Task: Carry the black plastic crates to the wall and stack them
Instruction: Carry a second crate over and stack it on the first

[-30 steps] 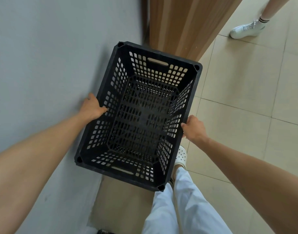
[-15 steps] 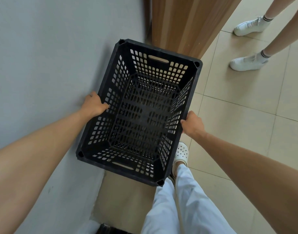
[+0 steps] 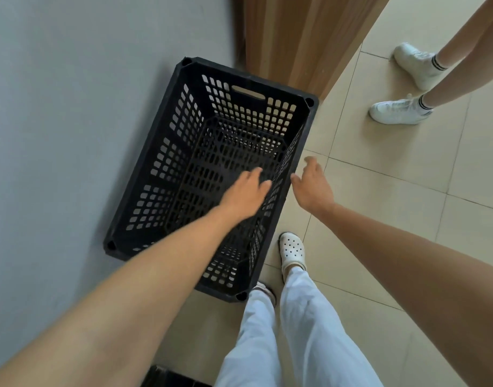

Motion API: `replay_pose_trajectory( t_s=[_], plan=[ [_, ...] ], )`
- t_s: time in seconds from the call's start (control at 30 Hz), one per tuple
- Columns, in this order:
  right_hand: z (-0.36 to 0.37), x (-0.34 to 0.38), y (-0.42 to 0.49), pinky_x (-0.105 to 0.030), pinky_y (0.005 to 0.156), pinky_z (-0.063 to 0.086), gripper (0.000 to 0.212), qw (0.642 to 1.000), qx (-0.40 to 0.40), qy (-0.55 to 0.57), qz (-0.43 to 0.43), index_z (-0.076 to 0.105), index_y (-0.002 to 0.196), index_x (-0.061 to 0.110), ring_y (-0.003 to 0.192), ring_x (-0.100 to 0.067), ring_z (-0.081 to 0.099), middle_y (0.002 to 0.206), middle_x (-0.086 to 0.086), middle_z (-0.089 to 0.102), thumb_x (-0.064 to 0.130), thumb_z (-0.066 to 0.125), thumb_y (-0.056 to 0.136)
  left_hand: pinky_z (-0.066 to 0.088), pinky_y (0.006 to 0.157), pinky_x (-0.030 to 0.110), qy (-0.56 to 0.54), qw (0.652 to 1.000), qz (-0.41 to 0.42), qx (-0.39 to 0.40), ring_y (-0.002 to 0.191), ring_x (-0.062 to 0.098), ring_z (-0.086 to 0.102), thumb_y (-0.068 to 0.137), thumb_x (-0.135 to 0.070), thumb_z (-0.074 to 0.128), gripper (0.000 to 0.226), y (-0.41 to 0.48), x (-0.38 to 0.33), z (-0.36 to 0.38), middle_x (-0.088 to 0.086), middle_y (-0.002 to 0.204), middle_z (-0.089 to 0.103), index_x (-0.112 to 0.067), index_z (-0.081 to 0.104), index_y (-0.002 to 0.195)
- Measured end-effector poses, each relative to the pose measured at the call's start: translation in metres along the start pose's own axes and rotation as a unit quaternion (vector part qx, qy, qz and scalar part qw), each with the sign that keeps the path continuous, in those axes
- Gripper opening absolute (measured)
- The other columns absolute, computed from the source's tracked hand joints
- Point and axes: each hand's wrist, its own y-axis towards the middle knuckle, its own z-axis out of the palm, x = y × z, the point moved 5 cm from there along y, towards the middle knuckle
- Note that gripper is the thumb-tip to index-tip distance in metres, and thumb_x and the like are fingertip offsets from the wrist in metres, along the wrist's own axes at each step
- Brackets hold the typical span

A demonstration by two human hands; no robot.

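My left arm reaches out from the near left, forearm crossing the near end of the black crate, and my left hand hangs over its open top with the back of the hand up. The fingers are straight and loose, pointing far and to the right, and they grip nothing; they are a little blurred. My right arm comes in from the near right over the tiled floor. My right hand sits just outside the crate's right rim, fingers spread and relaxed, holding nothing either. Its thumb lies very near that rim, though I cannot tell whether it touches. The crate stands upright, mouth up, its slotted bottom showing through the opening. Its left long side runs along the grey wall, and its far end, the one with the handle slot, is just beside a wooden panel. My white clog is on the floor near the crate's near right corner, with my pale trousers below it. Far to the right, well apart from the crate, stand another person's white sneakers. At the very near edge something dark and ribbed peeks in — too little shows to say what.
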Motion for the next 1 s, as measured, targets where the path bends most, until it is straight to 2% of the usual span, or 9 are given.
replay_pose_trajectory(
  t_s=[0.13, 0.2, 0.3, 0.43, 0.6, 0.7, 0.8, 0.9, 1.0],
  plan=[
    [-0.024, 0.011, 0.046, -0.044, 0.116, 0.028, 0.066, 0.989, -0.106, -0.049, -0.087, 0.010, 0.154, 0.009, 0.146, -0.029, 0.021, 0.160, -0.010, 0.014, 0.022, 0.044, 0.100, 0.036, 0.106, 0.044, -0.067, 0.998, 0.005, -0.009, 0.140, 0.029, 0.034, 0.103, -0.044, 0.027, 0.059, 0.014, -0.040, 0.049, 0.008, 0.158, 0.023, -0.016, 0.017, 0.154],
    [-0.027, 0.019, 0.075, -0.042, 0.120, 0.014, 0.072, 0.979, -0.120, -0.098, -0.130, 0.001, 0.156, 0.010, 0.150, -0.025, 0.005, 0.163, -0.007, 0.000, 0.024, 0.045, 0.100, 0.040, 0.103, 0.043, -0.114, 0.991, -0.003, -0.068, 0.139, 0.027, 0.036, 0.103, -0.040, 0.030, 0.057, 0.032, -0.055, 0.054, 0.008, 0.155, 0.027, -0.013, 0.019, 0.153],
    [-0.026, 0.031, 0.119, -0.037, 0.120, -0.002, 0.073, 0.961, -0.111, -0.173, -0.184, -0.005, 0.155, 0.008, 0.150, -0.025, -0.007, 0.163, -0.008, -0.007, 0.030, 0.040, 0.102, 0.046, 0.095, 0.043, -0.137, 0.976, 0.010, -0.171, 0.131, 0.026, 0.044, 0.102, -0.030, 0.040, 0.050, 0.067, -0.077, 0.044, 0.007, 0.145, 0.041, -0.012, 0.030, 0.148],
    [-0.031, 0.037, 0.157, -0.044, 0.122, -0.003, 0.073, 0.938, -0.096, -0.241, -0.230, -0.005, 0.156, 0.012, 0.150, -0.024, -0.007, 0.164, -0.003, -0.005, 0.033, 0.038, 0.101, 0.048, 0.092, 0.040, -0.079, 0.967, 0.004, -0.242, 0.131, 0.021, 0.044, 0.100, -0.026, 0.045, 0.046, 0.096, -0.093, 0.034, 0.007, 0.138, 0.050, -0.009, 0.040, 0.142],
    [-0.035, 0.039, 0.161, -0.050, 0.121, 0.007, 0.076, 0.939, -0.063, -0.228, -0.249, -0.003, 0.156, 0.017, 0.151, -0.024, 0.001, 0.163, -0.001, 0.006, 0.032, 0.043, 0.099, 0.048, 0.090, 0.038, -0.074, 0.967, -0.012, -0.245, 0.127, 0.018, 0.049, 0.101, -0.032, 0.040, 0.042, 0.100, -0.093, 0.036, 0.005, 0.132, 0.056, -0.011, 0.045, 0.137],
    [-0.037, 0.042, 0.161, -0.052, 0.120, 0.000, 0.078, 0.941, -0.028, -0.233, -0.243, -0.008, 0.156, 0.018, 0.150, -0.023, -0.004, 0.163, 0.001, 0.001, 0.036, 0.043, 0.099, 0.049, 0.091, 0.039, -0.099, 0.967, 0.007, -0.236, 0.125, 0.019, 0.049, 0.099, -0.039, 0.034, 0.048, 0.103, -0.095, 0.035, 0.006, 0.131, 0.056, -0.010, 0.046, 0.136],
    [-0.041, 0.045, 0.168, -0.052, 0.117, -0.010, 0.074, 0.942, 0.009, -0.237, -0.236, -0.010, 0.155, 0.023, 0.150, -0.021, -0.008, 0.163, 0.002, -0.004, 0.042, 0.036, 0.101, 0.048, 0.094, 0.042, -0.109, 0.965, 0.043, -0.234, 0.124, 0.018, 0.049, 0.096, -0.047, 0.019, 0.061, 0.102, -0.091, 0.033, 0.005, 0.130, 0.057, -0.009, 0.051, 0.132],
    [-0.041, 0.060, 0.176, -0.050, 0.118, -0.008, 0.064, 0.930, 0.008, -0.255, -0.263, -0.004, 0.156, 0.024, 0.151, -0.021, -0.002, 0.164, 0.001, 0.004, 0.042, 0.027, 0.103, 0.044, 0.102, 0.038, -0.094, 0.954, 0.052, -0.281, 0.129, 0.013, 0.046, 0.099, -0.039, 0.015, 0.058, 0.104, -0.071, 0.005, 0.000, 0.135, 0.056, -0.013, 0.057, 0.130],
    [-0.030, 0.089, 0.180, -0.049, 0.119, -0.005, 0.063, 0.909, 0.014, -0.271, -0.316, -0.004, 0.156, 0.023, 0.151, -0.023, 0.002, 0.164, 0.000, 0.007, 0.040, 0.027, 0.104, 0.041, 0.108, 0.034, -0.038, 0.935, 0.055, -0.349, 0.135, 0.014, 0.041, 0.100, -0.026, 0.028, 0.044, 0.112, -0.038, -0.048, 0.000, 0.144, 0.047, -0.014, 0.050, 0.137]
  ],
)
